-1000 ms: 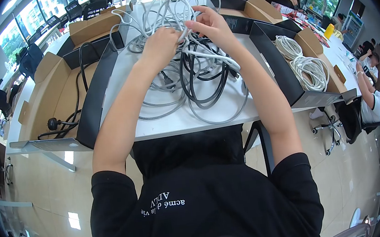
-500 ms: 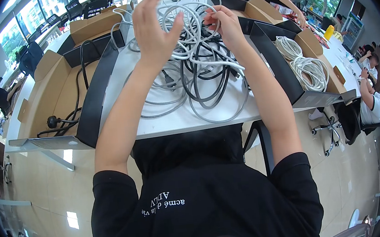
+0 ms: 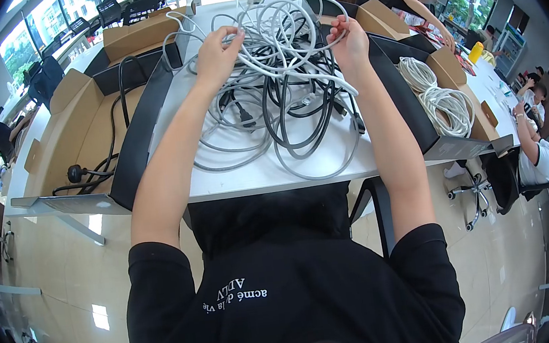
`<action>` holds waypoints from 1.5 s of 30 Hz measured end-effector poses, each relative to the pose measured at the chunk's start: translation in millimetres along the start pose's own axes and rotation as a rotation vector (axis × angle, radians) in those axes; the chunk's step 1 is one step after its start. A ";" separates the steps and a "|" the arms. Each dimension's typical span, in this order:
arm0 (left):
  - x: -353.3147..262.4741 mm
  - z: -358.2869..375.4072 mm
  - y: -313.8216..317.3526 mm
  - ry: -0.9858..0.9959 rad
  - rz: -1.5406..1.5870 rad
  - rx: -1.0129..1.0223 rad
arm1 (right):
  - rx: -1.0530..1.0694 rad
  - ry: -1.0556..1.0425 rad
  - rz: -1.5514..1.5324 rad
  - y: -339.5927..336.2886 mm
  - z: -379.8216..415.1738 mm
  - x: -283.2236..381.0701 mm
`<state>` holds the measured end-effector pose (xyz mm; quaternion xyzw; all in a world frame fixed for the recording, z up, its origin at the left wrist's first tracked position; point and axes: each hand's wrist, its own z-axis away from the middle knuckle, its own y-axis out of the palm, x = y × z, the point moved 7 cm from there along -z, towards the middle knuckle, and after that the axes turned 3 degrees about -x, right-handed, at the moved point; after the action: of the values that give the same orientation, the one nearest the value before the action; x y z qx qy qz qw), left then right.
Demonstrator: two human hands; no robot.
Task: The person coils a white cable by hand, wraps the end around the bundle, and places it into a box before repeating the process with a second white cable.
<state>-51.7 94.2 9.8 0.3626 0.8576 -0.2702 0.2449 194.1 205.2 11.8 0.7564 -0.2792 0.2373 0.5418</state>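
Note:
A tangle of white cables (image 3: 279, 27) lies in the middle of the white table (image 3: 222, 185), over grey and black cables. My left hand (image 3: 219, 55) is at the tangle's left side, its thumb and fingers closed on a white cable. At the right side my right hand (image 3: 347, 38) pinches a loop of white cable between thumb and fingers. Black cables (image 3: 283, 130) and a black plug (image 3: 244, 116) lie nearer the table's front edge, below both hands.
An open box (image 3: 74, 142) at left holds a black cable with a plug (image 3: 75, 173). Another open box at right holds coiled white cables (image 3: 445, 112). More open boxes stand behind both. A person (image 3: 421, 5) works at the far right; others sit farther off.
My left hand has moved down and closed from a spread position. My right hand has shifted right and slightly down, drawing a white loop outward.

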 end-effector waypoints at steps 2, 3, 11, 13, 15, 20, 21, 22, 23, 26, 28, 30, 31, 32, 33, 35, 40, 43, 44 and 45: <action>8.6 -0.2 8.0 -0.085 0.187 0.055 | -0.016 0.021 -0.007 -4.2 -2.6 -3.7; 7.5 1.8 14.1 -0.150 0.326 0.059 | -0.023 0.028 -0.006 -5.3 -3.1 -5.3; -43.2 11.5 -0.3 0.005 0.037 0.137 | -0.036 0.066 -0.014 -10.6 -8.3 -11.5; -53.0 19.2 4.3 0.212 -0.066 0.174 | -0.015 0.074 -0.004 -8.1 -8.0 -13.3; -62.6 25.2 6.2 0.363 -0.145 0.195 | -0.019 0.066 0.016 -7.4 -6.5 -12.6; -76.6 26.5 4.7 0.428 -0.246 0.233 | 0.014 0.052 0.059 -4.5 -6.7 -13.0; -77.9 25.0 2.7 0.407 -0.246 0.218 | 0.048 0.047 0.067 -3.2 -10.7 -15.0; -79.2 23.6 0.8 0.385 -0.247 0.203 | 0.082 0.041 0.076 -2.7 -13.9 -16.6; -79.0 22.5 -0.7 0.363 -0.247 0.188 | 0.079 0.032 0.125 -5.3 -17.1 -17.8; -69.9 18.5 -5.2 0.386 -0.212 0.031 | 0.024 -0.046 0.305 13.4 6.6 -5.9; -65.0 15.7 -9.4 0.243 -0.190 0.010 | 0.073 -0.266 0.495 30.9 16.5 6.5; -59.9 14.0 -14.2 0.149 -0.162 -0.041 | 0.145 -0.469 0.661 52.6 37.1 17.6; -57.3 12.3 -17.6 0.125 -0.144 -0.083 | 0.221 -0.646 0.821 67.0 51.4 25.8; -54.3 10.6 -21.3 0.102 -0.126 -0.124 | 0.298 -0.825 0.979 80.4 65.9 30.9; -49.0 8.2 -23.2 0.064 -0.109 -0.131 | 0.377 -1.004 1.135 91.4 79.5 30.4; -36.7 3.8 -27.1 -0.013 -0.076 -0.144 | 0.584 -1.158 1.216 103.7 98.2 15.1; -28.1 1.7 -24.6 -0.057 0.065 -0.133 | 1.005 -0.924 1.472 100.6 105.1 -36.3; -34.0 5.4 -26.8 0.000 0.031 -0.197 | 0.929 -0.962 1.399 101.1 99.7 -21.3; -35.9 7.3 -28.8 0.029 0.023 -0.238 | 0.852 -1.020 1.388 100.9 97.4 -11.6; -33.4 6.9 -32.2 0.051 0.040 -0.267 | 0.774 -1.076 1.376 100.4 95.6 -0.9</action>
<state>-53.8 54.5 34.5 0.3506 0.8844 -0.1396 0.2746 130.5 88.5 51.5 0.5610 -0.7766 0.2002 -0.2054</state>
